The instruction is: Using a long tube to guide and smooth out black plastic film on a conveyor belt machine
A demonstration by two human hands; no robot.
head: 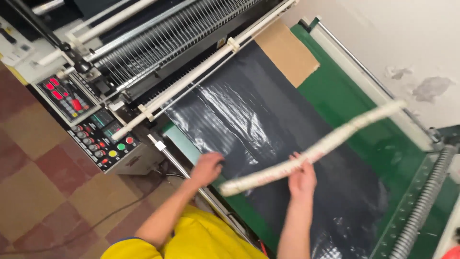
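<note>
plastic sheet (268, 129) on conveyor table (345, 91), cardboard (287, 50) at its far end, control panel (96, 129) left

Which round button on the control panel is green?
The green button, in the panel's bottom row, between the yellow button and the red button. It is the only green one.

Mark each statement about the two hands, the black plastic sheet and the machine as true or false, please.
1. The right hand holds a long white stick. True.
2. The left hand presses a button on the control panel. False: it rests at the edge of the black plastic sheet.
3. The sheet lies on a green belt. True.
4. A red cloth covers the sheet's far end. False: a brown cardboard piece lies there.
</note>
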